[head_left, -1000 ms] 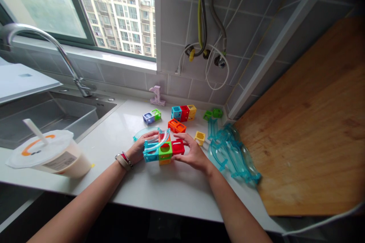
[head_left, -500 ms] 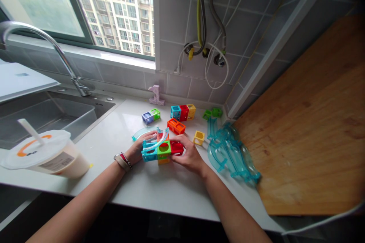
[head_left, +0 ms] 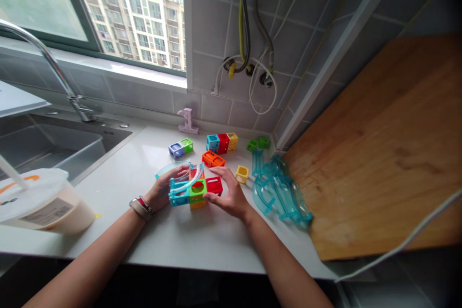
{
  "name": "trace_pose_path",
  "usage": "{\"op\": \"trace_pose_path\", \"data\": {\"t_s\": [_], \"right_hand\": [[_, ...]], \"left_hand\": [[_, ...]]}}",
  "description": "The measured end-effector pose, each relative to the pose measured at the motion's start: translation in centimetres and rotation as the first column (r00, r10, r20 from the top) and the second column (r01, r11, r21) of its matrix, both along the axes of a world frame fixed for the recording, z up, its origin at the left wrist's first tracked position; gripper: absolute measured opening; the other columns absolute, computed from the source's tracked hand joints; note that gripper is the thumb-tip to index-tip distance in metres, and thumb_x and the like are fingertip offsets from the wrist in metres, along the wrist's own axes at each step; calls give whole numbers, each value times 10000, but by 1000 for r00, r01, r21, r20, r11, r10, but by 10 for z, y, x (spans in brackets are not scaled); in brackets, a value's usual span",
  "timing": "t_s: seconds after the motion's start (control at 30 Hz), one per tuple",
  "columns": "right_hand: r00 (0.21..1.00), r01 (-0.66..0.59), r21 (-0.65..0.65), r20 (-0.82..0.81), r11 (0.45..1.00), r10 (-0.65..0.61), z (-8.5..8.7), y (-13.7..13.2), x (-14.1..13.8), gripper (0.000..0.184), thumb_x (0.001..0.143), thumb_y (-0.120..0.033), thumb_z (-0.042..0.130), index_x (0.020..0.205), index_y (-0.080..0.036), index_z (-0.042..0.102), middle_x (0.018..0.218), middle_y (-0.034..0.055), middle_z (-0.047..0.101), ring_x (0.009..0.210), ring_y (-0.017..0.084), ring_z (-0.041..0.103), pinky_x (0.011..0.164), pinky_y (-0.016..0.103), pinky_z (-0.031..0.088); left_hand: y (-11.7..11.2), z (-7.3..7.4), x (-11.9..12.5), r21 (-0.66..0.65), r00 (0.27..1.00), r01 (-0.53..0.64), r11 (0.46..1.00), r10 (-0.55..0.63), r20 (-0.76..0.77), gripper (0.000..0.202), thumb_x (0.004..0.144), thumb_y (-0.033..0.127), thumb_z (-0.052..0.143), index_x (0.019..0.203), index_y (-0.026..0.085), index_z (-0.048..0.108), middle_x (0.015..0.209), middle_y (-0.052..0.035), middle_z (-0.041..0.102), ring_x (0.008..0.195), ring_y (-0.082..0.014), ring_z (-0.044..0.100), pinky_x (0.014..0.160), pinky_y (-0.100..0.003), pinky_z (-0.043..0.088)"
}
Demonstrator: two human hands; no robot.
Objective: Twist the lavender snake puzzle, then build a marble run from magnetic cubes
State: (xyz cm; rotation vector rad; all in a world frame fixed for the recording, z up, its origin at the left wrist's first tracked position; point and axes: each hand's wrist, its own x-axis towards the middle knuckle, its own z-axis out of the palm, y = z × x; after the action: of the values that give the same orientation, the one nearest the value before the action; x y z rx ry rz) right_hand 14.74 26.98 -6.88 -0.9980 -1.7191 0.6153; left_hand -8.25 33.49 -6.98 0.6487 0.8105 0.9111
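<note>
My left hand grips a cluster of hollow building blocks from behind its left side; most of its fingertips are hidden. The cluster joins a blue block, a green block, a red block, an orange-red one at the back and a yellow one underneath. A clear blue curved track piece arches over its top, and another curved track extends behind my left hand. My right hand is spread around the red end, thumb at its front lower edge, forefinger raised off it.
Behind lie an orange double block, a blue-red-yellow row, a purple-green pair, a yellow block and green pieces. Clear blue tracks are piled by a wooden board. A drink cup stands left, near the sink.
My right hand's fingers have spread and loosened from the red block. My left hand keeps its grip on the cluster. The whole view has shifted slightly, moving things leftward.
</note>
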Motion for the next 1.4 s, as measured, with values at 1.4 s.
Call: {"op": "trace_pose_path", "data": {"t_s": [1.4], "right_hand": [[876, 61, -543, -372, 838, -306, 10, -175, 4, 602, 707, -437, 889, 1229, -196, 711, 1118, 122, 747, 1079, 319, 689, 907, 450, 579]], "left_hand": [[-182, 8, 46, 540, 911, 311, 782, -85, -403, 594, 866, 435, 731, 1432, 340, 577, 1369, -116, 655, 1186, -325, 644, 1005, -441, 537]]}}
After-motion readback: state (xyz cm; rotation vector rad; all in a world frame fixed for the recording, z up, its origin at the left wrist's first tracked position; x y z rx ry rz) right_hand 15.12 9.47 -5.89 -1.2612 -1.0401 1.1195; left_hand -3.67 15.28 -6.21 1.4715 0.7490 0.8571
